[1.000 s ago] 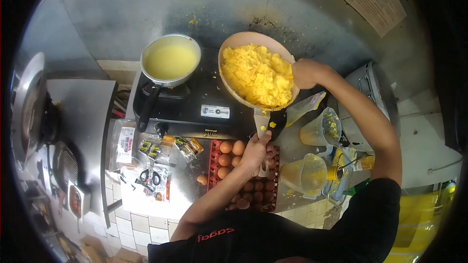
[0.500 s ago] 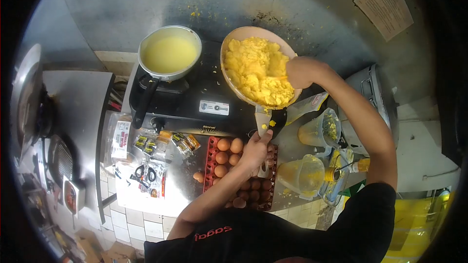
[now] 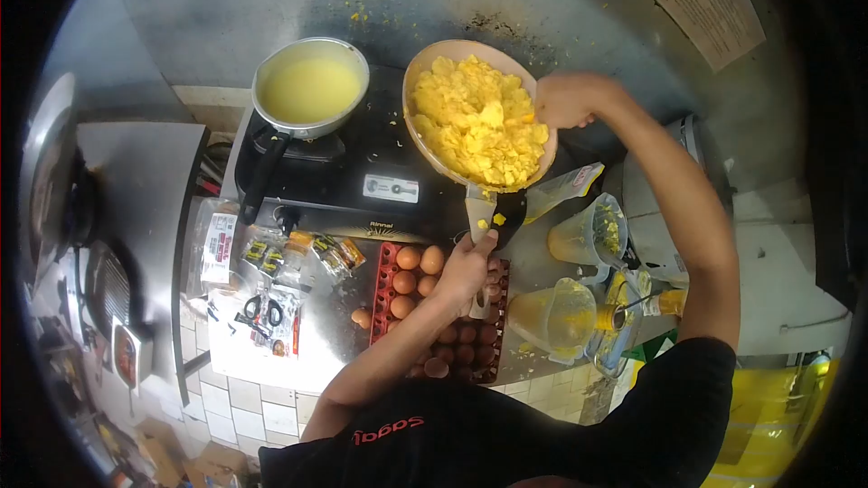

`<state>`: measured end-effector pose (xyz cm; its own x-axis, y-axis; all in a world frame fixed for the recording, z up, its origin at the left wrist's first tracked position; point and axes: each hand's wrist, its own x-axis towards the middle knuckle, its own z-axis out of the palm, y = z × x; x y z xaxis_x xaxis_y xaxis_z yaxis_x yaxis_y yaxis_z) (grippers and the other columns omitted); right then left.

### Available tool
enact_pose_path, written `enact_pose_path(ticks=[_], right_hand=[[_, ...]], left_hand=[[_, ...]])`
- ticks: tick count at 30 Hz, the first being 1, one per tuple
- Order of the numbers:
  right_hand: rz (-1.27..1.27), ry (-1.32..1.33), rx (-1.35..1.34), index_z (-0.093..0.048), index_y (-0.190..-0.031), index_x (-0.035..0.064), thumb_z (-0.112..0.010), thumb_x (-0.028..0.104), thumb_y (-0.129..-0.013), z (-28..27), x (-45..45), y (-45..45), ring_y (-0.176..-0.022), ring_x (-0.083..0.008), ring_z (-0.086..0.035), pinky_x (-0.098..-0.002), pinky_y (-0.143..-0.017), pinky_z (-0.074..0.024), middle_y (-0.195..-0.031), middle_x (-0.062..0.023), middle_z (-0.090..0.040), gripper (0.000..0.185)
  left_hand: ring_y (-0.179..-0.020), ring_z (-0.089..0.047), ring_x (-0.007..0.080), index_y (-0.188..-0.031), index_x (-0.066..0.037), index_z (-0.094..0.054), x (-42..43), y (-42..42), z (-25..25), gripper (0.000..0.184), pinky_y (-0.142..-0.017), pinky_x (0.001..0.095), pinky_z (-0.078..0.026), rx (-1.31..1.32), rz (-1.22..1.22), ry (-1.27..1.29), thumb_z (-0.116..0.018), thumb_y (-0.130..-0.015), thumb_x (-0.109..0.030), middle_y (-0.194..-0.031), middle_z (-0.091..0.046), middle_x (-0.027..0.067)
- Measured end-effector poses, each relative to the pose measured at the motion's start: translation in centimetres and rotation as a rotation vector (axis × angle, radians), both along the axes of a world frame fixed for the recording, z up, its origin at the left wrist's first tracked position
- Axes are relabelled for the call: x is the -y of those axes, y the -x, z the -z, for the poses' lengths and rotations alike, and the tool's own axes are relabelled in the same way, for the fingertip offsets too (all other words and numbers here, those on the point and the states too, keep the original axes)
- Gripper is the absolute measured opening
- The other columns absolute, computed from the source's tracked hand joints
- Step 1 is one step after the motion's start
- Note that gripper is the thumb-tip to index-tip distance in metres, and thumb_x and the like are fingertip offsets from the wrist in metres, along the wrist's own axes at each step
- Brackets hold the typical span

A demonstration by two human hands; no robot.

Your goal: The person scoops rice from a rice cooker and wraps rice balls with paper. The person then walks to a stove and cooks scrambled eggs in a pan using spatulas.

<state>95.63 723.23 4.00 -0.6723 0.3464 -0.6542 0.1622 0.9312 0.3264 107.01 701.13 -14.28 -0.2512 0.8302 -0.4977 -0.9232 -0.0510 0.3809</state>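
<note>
My left hand (image 3: 465, 271) is wrapped round the pale handle (image 3: 480, 213) of a frying pan (image 3: 418, 61). The pan is heaped with yellow scrambled egg (image 3: 479, 122), and bits of egg stick to its handle. At the pan's right rim is my right hand (image 3: 570, 101), its fingers curled closed. Whatever it grips is mostly hidden; only a small orange-yellow bit shows by the egg. Below my left hand lies a red tray (image 3: 384, 276) of brown eggs (image 3: 431, 259), partly covered by my forearm.
A saucepan (image 3: 361, 90) of pale yellow liquid sits on the left of the black gas stove (image 3: 348, 183). Right of the egg tray are two plastic jugs (image 3: 551, 307) with egg residue. Scissors (image 3: 262, 310) and sauce packets (image 3: 339, 253) lie at left. One loose egg (image 3: 362, 317) lies beside the tray.
My right hand has moved up and slightly right, from over the egg to the pan's rim. The egg is heaped differently. My left hand keeps its hold on the handle.
</note>
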Motion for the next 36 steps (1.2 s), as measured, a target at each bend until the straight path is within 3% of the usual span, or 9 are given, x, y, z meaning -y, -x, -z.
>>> enact_pose_path(ticks=[6,9,12,15,18,21,27,30,36], right_hand=[[0.017,0.015,0.107,-0.066,-0.071,0.0005,-0.052,0.022,-0.082,-8.4,4.8,-1.3,-0.045,-0.0269,-0.056,-0.0401,-0.047,-0.0479,-0.058,-0.0136,-0.061,0.028],[-0.315,0.088,0.148,-0.068,-0.076,0.0006,-0.052,0.017,-0.079,-0.7,2.3,-3.0,-0.059,-0.0351,-0.063,-0.0442,-0.059,-0.0523,-0.069,-0.0199,-0.066,0.024],[-0.268,-0.130,0.011,-0.071,-0.082,-0.0040,-0.054,0.011,-0.072,2.8,4.5,-1.8,-0.078,-0.0341,-0.069,-0.0429,-0.071,-0.0546,-0.086,-0.0235,-0.069,0.025],[-0.282,-0.220,-0.253,-0.071,-0.082,0.0019,-0.054,0.013,-0.073,2.2,-0.6,0.2,-0.078,-0.0393,-0.066,-0.0464,-0.069,-0.0516,-0.081,-0.0234,-0.066,0.023],[-0.261,-0.119,-0.112,-0.071,-0.079,0.0023,-0.054,0.013,-0.072,-3.3,-0.5,0.1,-0.077,-0.0390,-0.066,-0.0470,-0.069,-0.0509,-0.079,-0.0229,-0.066,0.021],[-0.248,-0.039,0.090,-0.072,-0.081,0.0047,-0.055,0.011,-0.071,-5.4,3.4,-3.1,-0.078,-0.0383,-0.067,-0.0470,-0.071,-0.0515,-0.080,-0.0219,-0.067,0.020],[-0.239,-0.230,-0.225,-0.071,-0.087,-0.0010,-0.057,0.015,-0.077,3.6,0.1,-2.9,-0.089,-0.0374,-0.067,-0.0452,-0.079,-0.0533,-0.092,-0.0241,-0.068,0.024],[-0.206,-0.146,-0.341,-0.071,-0.086,0.0004,-0.056,0.018,-0.080,1.0,-2.1,-1.5,-0.085,-0.0375,-0.067,-0.0463,-0.075,-0.0517,-0.086,-0.0232,-0.067,0.023],[0.063,-0.107,-0.303,-0.071,-0.086,0.0017,-0.055,0.021,-0.083,-5.5,-1.3,-0.4,-0.081,-0.0400,-0.065,-0.0469,-0.072,-0.0507,-0.087,-0.0236,-0.066,0.026]], left_hand=[[-0.051,-0.036,0.0096,-0.102,-0.014,-0.040,0.1,0.1,-0.1,0.023,-0.043,0.0261,-0.032,0.009,0.006,-0.012,-0.053,-0.098,-0.033,-0.066,-0.039,-0.0010],[-0.051,-0.036,0.0094,-0.102,-0.014,-0.040,0.1,0.0,-0.2,0.023,-0.043,0.0259,-0.032,-0.004,-0.004,0.020,-0.053,-0.098,-0.032,-0.066,-0.038,-0.0013],[-0.051,-0.036,0.0091,-0.102,-0.014,-0.041,0.0,-0.1,0.5,0.023,-0.043,0.0258,-0.032,0.014,-0.009,-0.022,-0.053,-0.098,-0.033,-0.066,-0.038,-0.0016],[-0.051,-0.036,0.0087,-0.102,-0.015,-0.041,-0.2,-0.2,0.7,0.022,-0.043,0.0257,-0.032,0.022,-0.011,-0.011,-0.054,-0.097,-0.033,-0.066,-0.038,-0.0021],[-0.058,-0.050,0.0123,-0.099,-0.011,-0.047,0.0,-0.2,-0.1,0.021,-0.045,0.0263,-0.039,-0.039,-0.045,0.044,-0.051,-0.097,-0.032,-0.070,-0.047,0.0017],[-0.049,-0.035,0.0083,-0.103,-0.015,-0.042,0.2,0.0,-0.4,0.022,-0.043,0.0255,-0.033,0.024,-0.024,0.006,-0.054,-0.097,-0.033,-0.065,-0.038,-0.0030],[-0.049,-0.035,0.0080,-0.101,-0.016,-0.041,0.2,0.1,-0.2,0.021,-0.043,0.0256,-0.033,0.009,0.004,-0.005,-0.053,-0.098,-0.033,-0.065,-0.038,-0.0030],[-0.053,-0.045,0.0108,-0.099,-0.010,-0.048,0.4,0.2,-0.3,0.021,-0.042,0.0256,-0.035,-0.033,0.004,0.005,-0.051,-0.097,-0.031,-0.068,-0.048,0.0020],[-0.051,-0.039,0.0087,-0.098,-0.011,-0.048,0.4,0.2,-0.1,0.020,-0.041,0.0246,-0.032,-0.024,-0.015,0.021,-0.052,-0.097,-0.031,-0.066,-0.045,0.0001]])
